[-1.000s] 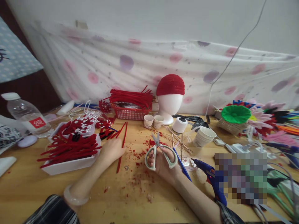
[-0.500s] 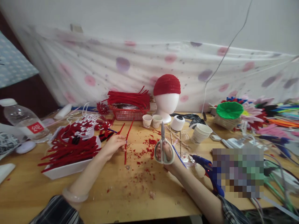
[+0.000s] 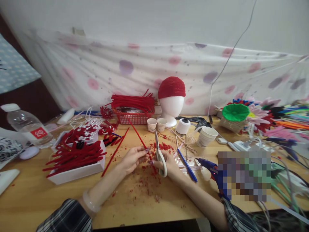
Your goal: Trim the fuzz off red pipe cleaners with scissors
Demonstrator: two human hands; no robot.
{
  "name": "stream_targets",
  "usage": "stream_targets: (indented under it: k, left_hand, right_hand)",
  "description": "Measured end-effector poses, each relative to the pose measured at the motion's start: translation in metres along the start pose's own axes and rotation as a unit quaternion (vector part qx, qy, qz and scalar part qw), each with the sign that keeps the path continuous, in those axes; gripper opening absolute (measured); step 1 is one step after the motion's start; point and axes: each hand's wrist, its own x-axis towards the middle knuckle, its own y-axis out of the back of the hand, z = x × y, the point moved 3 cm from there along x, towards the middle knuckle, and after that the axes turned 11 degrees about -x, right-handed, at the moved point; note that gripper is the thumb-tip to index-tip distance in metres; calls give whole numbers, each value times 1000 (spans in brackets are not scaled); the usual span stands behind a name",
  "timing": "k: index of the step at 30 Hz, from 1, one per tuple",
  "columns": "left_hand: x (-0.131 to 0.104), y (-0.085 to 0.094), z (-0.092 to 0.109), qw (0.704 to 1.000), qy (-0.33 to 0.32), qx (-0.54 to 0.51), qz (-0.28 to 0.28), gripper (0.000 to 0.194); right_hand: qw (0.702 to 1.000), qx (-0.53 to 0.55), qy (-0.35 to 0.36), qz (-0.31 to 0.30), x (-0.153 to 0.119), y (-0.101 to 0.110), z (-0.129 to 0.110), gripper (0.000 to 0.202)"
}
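A thin red pipe cleaner (image 3: 137, 134) slants between my hands, pinched by the fingertips of my left hand (image 3: 132, 158). My right hand (image 3: 169, 165) is closed around scissors (image 3: 157, 140) with pale handles, their blades together and tilted up. The right thumb reaches to the lower part of the pipe cleaner; whether it presses on it I cannot tell. Left of my hands, another red pipe cleaner (image 3: 116, 151) lies on the wooden table (image 3: 120, 206). Red fuzz clippings (image 3: 165, 147) are scattered beneath and behind my hands.
A white box (image 3: 77, 174) of red fuzzy stems stands left, near a bottle (image 3: 31, 125). Behind are a red basket (image 3: 135, 118), a foam head (image 3: 172, 106) and paper cups (image 3: 152, 124). To the right lie a blue pen (image 3: 187, 165) and a glue gun (image 3: 213, 170).
My left hand has moved right with the pipe cleaner, which now slants. My right hand has brought the scissors left beside it. The two hands are now close together.
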Motion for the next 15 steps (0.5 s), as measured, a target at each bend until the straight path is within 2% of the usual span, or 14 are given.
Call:
stream_targets:
  k: [3,8,15]
  left_hand:
    - [1,1,-4,999,15,-33,5,18]
    - [10,10,-1,993,6,-108,42,22]
    - [23,24,16,973,-26,-205,106,27]
  right_hand:
    - [1000,-3,0,-15,1,-2,4,40]
    - [1000,4,-11,-3,-1,1,6,37]
    - [1000,6,-11,6,-14,12,-12,30]
